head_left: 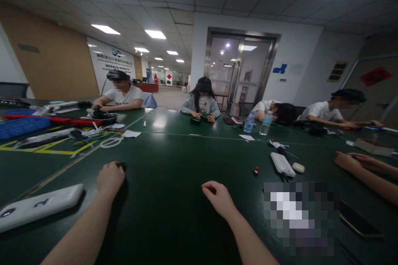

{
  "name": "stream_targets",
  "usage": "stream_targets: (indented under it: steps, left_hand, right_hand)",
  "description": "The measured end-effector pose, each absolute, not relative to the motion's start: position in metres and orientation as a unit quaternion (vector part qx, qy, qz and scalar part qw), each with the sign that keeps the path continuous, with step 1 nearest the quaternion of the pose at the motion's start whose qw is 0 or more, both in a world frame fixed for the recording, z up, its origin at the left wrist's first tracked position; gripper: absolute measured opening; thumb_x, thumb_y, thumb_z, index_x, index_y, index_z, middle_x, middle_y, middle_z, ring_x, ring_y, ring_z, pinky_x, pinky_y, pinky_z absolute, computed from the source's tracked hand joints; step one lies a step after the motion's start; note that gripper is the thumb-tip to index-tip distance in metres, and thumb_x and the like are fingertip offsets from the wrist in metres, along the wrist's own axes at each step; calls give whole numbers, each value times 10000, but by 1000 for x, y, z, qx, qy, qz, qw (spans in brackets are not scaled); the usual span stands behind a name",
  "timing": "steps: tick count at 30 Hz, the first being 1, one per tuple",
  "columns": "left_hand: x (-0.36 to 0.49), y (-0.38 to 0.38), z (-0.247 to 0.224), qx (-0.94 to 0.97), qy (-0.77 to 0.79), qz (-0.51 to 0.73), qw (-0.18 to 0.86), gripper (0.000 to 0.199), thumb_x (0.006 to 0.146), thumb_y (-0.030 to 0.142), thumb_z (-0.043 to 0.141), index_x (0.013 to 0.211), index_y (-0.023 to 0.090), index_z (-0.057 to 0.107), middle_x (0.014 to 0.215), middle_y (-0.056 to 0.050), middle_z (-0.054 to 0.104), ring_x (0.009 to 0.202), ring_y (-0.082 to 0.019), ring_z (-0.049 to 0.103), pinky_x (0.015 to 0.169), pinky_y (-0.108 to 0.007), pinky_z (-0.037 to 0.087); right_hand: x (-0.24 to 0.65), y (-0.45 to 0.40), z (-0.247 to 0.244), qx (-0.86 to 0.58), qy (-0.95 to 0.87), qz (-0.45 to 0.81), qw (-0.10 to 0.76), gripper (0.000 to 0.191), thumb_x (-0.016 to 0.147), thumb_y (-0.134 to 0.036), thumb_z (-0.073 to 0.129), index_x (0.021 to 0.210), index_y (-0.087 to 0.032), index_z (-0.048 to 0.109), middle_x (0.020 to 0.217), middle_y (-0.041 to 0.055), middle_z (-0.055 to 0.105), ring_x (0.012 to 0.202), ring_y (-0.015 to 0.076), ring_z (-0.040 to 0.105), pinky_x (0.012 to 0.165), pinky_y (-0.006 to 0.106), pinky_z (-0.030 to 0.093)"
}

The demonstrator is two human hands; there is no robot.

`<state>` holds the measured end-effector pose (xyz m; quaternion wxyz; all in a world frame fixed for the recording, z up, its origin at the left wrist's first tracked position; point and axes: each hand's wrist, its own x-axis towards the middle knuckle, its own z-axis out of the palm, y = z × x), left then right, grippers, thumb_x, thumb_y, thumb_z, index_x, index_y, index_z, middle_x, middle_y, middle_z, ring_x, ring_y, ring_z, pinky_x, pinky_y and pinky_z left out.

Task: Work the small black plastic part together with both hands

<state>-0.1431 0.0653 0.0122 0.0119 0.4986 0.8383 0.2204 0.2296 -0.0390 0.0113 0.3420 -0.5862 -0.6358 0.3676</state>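
Note:
My left hand [110, 179] rests low over the green table, its fingers closed around a small black object [122, 165]. Only part of that object shows past the fingertips, and its kind is unclear. To the left of my left forearm lies a long white case with a black marking [42, 206]. My right hand [219, 197] is held above the table with thumb and fingers curled together in a pinch. Whether anything is between those fingertips cannot be seen. Right of it, a small red and dark item [256, 171] stands on the tabletop.
A white power bank [282, 164], a small white case [298, 167] and a phone [359, 220] lie at right. Two water bottles [265, 125] stand farther back. Cables [111, 143] and a blue tray [25, 127] are at left. Several people sit around; one's hands [351, 161] are nearby at right.

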Motion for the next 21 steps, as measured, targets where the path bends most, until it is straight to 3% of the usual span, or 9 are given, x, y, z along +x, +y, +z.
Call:
stream_targets:
  steps: [21]
  left_hand:
    - [-142, 65, 16, 498, 829, 247, 55, 441, 824, 290, 402, 1194, 135, 585, 1225, -218, 522, 1019, -364, 581, 816, -485, 481]
  right_hand:
    - [230, -36, 9, -583, -636, 369, 346, 214, 834, -300, 538, 995, -224, 656, 990, 17, 649, 930, 181, 603, 813, 319, 466]
